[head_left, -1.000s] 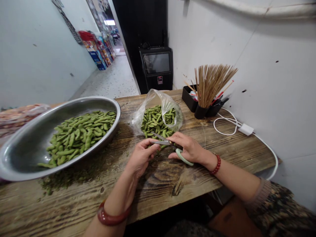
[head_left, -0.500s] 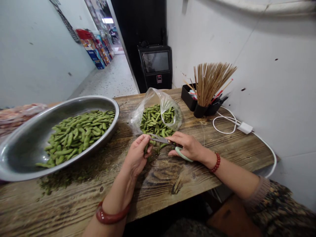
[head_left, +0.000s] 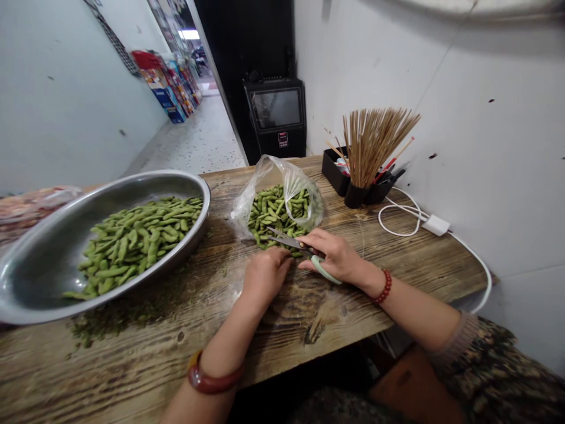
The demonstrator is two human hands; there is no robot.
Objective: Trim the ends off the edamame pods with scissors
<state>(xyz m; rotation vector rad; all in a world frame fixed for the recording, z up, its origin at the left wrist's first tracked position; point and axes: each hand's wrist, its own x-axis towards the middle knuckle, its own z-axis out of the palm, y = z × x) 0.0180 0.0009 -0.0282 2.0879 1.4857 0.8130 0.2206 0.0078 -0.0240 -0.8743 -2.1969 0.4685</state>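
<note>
My right hand point(head_left: 332, 254) is closed round the green-handled scissors point(head_left: 289, 240), whose slightly parted blades point left over the front of the pods. My left hand point(head_left: 267, 274), back of the hand up, is low over the table just below the blades. Its fingers are bent down and drawn together, and whatever lies between their tips is hidden. Right behind both hands, a clear plastic bag point(head_left: 242, 213) lies with its mouth towards me, full of green soybean pods point(head_left: 276, 209). To the left, a large metal basin point(head_left: 39, 277) holds a heap of similar pods point(head_left: 136, 235).
Green trimmings point(head_left: 110, 318) lie along the basin's near side on the wooden table point(head_left: 176, 365). Behind my right hand, a black holder point(head_left: 336, 172) carries thin wooden skewers point(head_left: 375, 144) and pens. A white cable point(head_left: 479, 265) runs by the wall. Another bag point(head_left: 35, 212) is at far left.
My left hand has moved right and turned palm down towards the table; the pod earlier between its fingers is out of sight. The scissors stay in my right hand, blades now parted.
</note>
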